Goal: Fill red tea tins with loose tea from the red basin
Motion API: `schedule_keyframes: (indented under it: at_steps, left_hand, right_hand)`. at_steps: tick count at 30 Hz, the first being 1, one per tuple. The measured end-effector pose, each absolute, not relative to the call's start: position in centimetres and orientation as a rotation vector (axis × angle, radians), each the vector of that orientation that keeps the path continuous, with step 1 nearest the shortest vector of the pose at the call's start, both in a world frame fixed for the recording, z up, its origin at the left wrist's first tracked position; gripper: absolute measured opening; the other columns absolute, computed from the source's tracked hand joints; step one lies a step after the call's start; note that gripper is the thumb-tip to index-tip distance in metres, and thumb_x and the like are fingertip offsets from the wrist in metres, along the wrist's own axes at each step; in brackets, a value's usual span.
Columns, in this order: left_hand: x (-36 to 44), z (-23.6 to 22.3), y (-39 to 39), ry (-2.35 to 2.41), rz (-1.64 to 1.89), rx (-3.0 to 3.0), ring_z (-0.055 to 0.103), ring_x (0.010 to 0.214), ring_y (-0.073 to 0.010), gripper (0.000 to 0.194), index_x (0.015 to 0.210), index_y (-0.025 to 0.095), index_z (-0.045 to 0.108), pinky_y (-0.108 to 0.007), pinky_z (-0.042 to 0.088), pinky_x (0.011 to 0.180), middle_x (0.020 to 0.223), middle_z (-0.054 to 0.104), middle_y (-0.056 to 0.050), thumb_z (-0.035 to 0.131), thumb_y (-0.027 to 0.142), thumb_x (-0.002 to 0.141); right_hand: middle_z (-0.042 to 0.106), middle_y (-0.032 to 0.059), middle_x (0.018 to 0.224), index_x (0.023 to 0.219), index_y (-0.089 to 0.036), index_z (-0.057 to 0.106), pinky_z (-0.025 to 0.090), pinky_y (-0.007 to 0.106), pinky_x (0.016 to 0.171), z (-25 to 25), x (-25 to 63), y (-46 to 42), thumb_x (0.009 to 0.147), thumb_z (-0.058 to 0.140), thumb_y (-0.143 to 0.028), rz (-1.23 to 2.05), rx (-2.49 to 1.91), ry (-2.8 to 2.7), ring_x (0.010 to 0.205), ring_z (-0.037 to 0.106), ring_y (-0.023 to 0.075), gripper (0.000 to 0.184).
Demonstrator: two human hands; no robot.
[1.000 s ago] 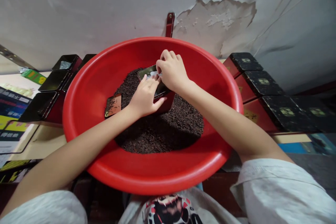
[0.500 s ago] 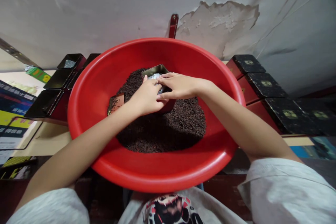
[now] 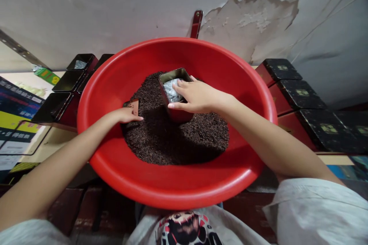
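Observation:
A big red basin in front of me holds a heap of dark loose tea leaves. An open red tin stands in the leaves, with a clear plastic liner inside it. My right hand lies over the tin's near right edge, fingers stretched flat across the opening. My left hand rests on a small red lid lying in the leaves at the left, fingers curled over it.
Open black-lined tins stand in rows at the left beside printed cartons. Closed red tins with black lids line the right. A wall with peeling plaster is behind, and a red handle sticks up past the basin.
My left hand left the tin and moved left and down onto the small lid. My right hand went from pinching the liner to lying flat over the tin.

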State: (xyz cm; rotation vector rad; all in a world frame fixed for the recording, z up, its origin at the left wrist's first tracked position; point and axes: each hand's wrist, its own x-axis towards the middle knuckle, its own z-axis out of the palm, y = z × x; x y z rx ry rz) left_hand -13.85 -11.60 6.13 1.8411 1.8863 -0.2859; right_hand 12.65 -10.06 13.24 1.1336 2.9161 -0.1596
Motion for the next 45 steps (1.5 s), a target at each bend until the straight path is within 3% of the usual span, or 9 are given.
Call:
schedule_keyframes:
  at_steps: [6, 15, 21, 24, 28, 32, 36, 40, 45]
  left_hand:
    - [-12.4, 3.7, -12.1, 1.975, -0.432, 1.944, 0.058, 0.091, -0.0283, 0.022, 0.064, 0.018, 0.054, -0.030, 0.041, 0.073, 0.083, 0.065, -0.013, 0.058, 0.039, 0.066]
    - [-12.6, 6.3, -11.8, 2.164, -0.208, 1.833, 0.054, 0.065, -0.0176, 0.026, 0.057, 0.021, 0.037, -0.025, 0.031, 0.053, 0.063, 0.056, -0.003, 0.047, 0.038, 0.075]
    - [-12.2, 11.3, -11.3, 2.421, 0.623, 1.651, 0.053, 0.077, -0.0190, 0.026, 0.064, 0.019, 0.040, -0.029, 0.038, 0.065, 0.076, 0.057, -0.005, 0.044, 0.041, 0.078]
    - [-11.5, 12.4, -10.0, 2.249, 1.253, 1.385, 0.051, 0.089, -0.0154, 0.033, 0.086, 0.017, 0.046, -0.029, 0.042, 0.074, 0.097, 0.057, -0.005, 0.033, 0.047, 0.084]
    - [-9.3, 12.0, -8.1, 1.853, 1.358, 1.331, 0.047, 0.112, -0.0153, 0.050, 0.111, 0.024, 0.045, -0.029, 0.046, 0.082, 0.120, 0.054, -0.003, 0.009, 0.050, 0.089]
    - [-4.4, 12.0, -9.1, 1.523, 1.559, 0.916, 0.054, 0.109, -0.0168, 0.041, 0.109, 0.021, 0.052, -0.032, 0.050, 0.082, 0.107, 0.063, -0.005, 0.017, 0.030, 0.090]
    - [-0.6, 12.3, -11.9, 1.292, 1.800, 0.441, 0.061, 0.084, -0.0145, 0.024, 0.081, 0.018, 0.057, -0.025, 0.050, 0.073, 0.083, 0.065, -0.003, 0.035, 0.026, 0.085]
    - [0.1, 11.6, -13.3, 1.339, 1.795, 0.376, 0.052, 0.056, -0.0078, 0.019, 0.068, 0.018, 0.054, -0.018, 0.044, 0.059, 0.065, 0.059, 0.003, 0.044, 0.025, 0.082]
    - [0.9, 10.8, -14.0, 1.305, 1.708, 0.430, 0.052, 0.054, -0.0085, 0.020, 0.067, 0.018, 0.051, -0.019, 0.044, 0.059, 0.061, 0.058, 0.003, 0.038, 0.023, 0.081]
  right_hand:
    - [0.030, 0.0233, 0.142, 0.136, -0.004, 0.033, 0.017, 0.053, 0.109, 13.1, 12.8, -9.9, 0.069, 0.043, -0.074, -0.162, 1.134, 2.894, 0.132, 0.029, 0.0342, 0.098]
    - [0.044, 0.0178, 0.134, 0.118, -0.011, 0.054, 0.024, 0.052, 0.105, 13.2, 12.8, -9.9, 0.090, 0.018, -0.055, -0.383, 1.217, 3.006, 0.127, 0.037, 0.0297, 0.064]
    - [0.043, 0.0144, 0.131, 0.126, -0.013, 0.047, 0.033, 0.036, 0.101, 12.3, 12.3, -8.1, 0.092, 0.025, -0.042, -0.861, 1.516, 3.156, 0.122, 0.041, 0.0206, 0.050]
    - [0.049, 0.0120, 0.124, 0.129, -0.014, 0.041, 0.040, 0.034, 0.093, 11.4, 12.1, -6.7, 0.092, 0.018, -0.038, -1.267, 1.800, 3.115, 0.111, 0.051, 0.0177, 0.050]
    - [0.053, 0.0129, 0.119, 0.124, -0.011, 0.042, 0.044, 0.031, 0.082, 10.8, 11.8, -6.0, 0.089, 0.023, -0.027, -1.835, 2.218, 2.813, 0.096, 0.058, 0.0155, 0.044]
    - [0.057, 0.0084, 0.112, 0.109, -0.015, 0.052, 0.046, 0.030, 0.081, 10.8, 11.7, -6.1, 0.085, 0.034, -0.029, -2.154, 2.223, 2.749, 0.095, 0.057, 0.0149, 0.033]
    - [0.061, 0.0024, 0.093, 0.093, -0.017, 0.057, 0.045, 0.029, 0.082, 10.7, 11.6, -6.2, 0.078, 0.046, -0.022, -2.323, 1.970, 2.870, 0.085, 0.056, 0.0114, 0.020]
    - [0.060, -0.0003, 0.080, 0.078, -0.017, 0.057, 0.044, 0.029, 0.079, 10.4, 11.8, -6.1, 0.063, 0.050, -0.004, -2.066, 1.980, 3.032, 0.074, 0.053, 0.0098, 0.021]
    - [0.059, 0.0005, 0.076, 0.071, -0.017, 0.056, 0.042, 0.030, 0.080, 10.0, 12.1, -6.0, 0.076, 0.045, -0.017, -1.808, 1.897, 3.301, 0.075, 0.055, 0.0110, 0.013]
